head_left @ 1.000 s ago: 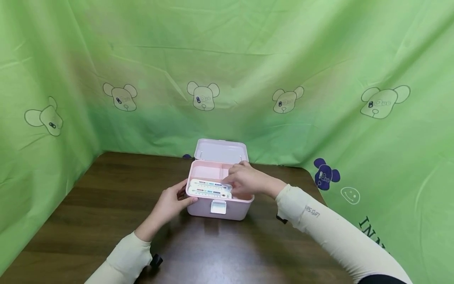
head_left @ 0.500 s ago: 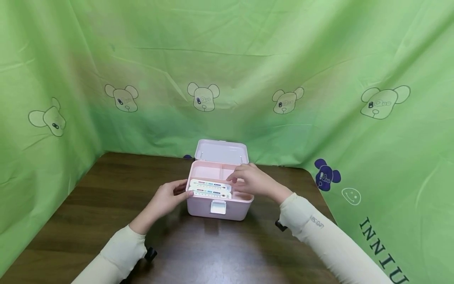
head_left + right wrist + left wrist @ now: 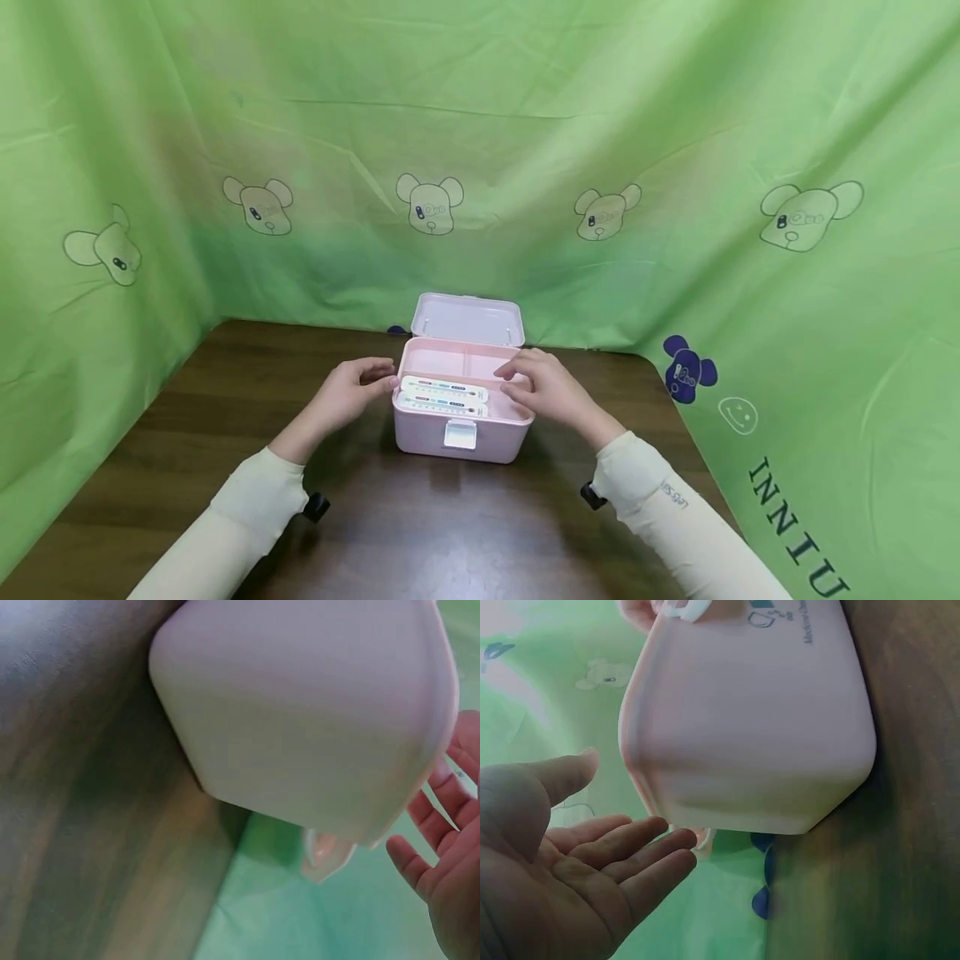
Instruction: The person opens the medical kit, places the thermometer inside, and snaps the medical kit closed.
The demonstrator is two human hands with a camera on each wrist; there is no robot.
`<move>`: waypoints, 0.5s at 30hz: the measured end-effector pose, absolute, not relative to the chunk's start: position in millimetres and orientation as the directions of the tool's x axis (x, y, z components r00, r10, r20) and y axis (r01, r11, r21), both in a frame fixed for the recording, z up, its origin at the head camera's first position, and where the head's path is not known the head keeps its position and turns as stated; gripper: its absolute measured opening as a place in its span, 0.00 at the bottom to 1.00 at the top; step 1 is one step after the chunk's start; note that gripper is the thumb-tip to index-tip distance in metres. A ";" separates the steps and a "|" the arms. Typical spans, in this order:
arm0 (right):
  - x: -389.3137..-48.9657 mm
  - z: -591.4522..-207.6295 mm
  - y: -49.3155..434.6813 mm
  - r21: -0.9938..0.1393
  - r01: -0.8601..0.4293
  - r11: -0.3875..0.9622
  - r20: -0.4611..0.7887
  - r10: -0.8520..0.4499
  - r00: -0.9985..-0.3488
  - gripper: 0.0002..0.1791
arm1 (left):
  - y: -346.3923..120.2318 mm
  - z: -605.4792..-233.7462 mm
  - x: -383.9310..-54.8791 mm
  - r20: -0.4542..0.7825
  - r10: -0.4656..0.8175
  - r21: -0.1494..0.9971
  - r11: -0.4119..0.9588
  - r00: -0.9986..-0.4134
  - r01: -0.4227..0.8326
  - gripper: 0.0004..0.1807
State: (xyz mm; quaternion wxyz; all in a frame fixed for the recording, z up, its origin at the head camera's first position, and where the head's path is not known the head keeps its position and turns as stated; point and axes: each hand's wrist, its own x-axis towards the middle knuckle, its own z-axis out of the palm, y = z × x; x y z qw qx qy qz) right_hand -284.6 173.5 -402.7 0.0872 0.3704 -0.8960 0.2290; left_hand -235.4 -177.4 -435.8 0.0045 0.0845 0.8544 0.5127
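A pink medicine box (image 3: 495,442) stands on the table with its lid (image 3: 468,321) tipped back and a pale latch (image 3: 460,434) on the front. Inside, two white strips (image 3: 442,406) printed with coloured marks and scales lie side by side in the left front part of the tray. My left hand (image 3: 347,398) is beside the box's left rim, fingers loosely extended and holding nothing; the left wrist view shows its palm. Over the right rim hovers my right hand (image 3: 547,387), fingers relaxed and bent slightly over the tray's right side, with nothing in them.
The brown wooden table (image 3: 187,467) extends around the box. A green curtain (image 3: 525,108) printed with bear heads hangs behind and along both sides. Dividers split the pink tray into compartments, the back ones bare.
My left hand has let go of the box's left rim and moved slightly left. The right hand has drawn back right from the strips, which lie where they were.
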 end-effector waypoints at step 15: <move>-297.9 -423.7 186.7 -0.658 -0.504 0.559 0.416 -0.287 -0.863 0.10 | -173.3 -445.8 -276.4 0.094 0.067 0.931 0.347 -0.993 0.112 0.35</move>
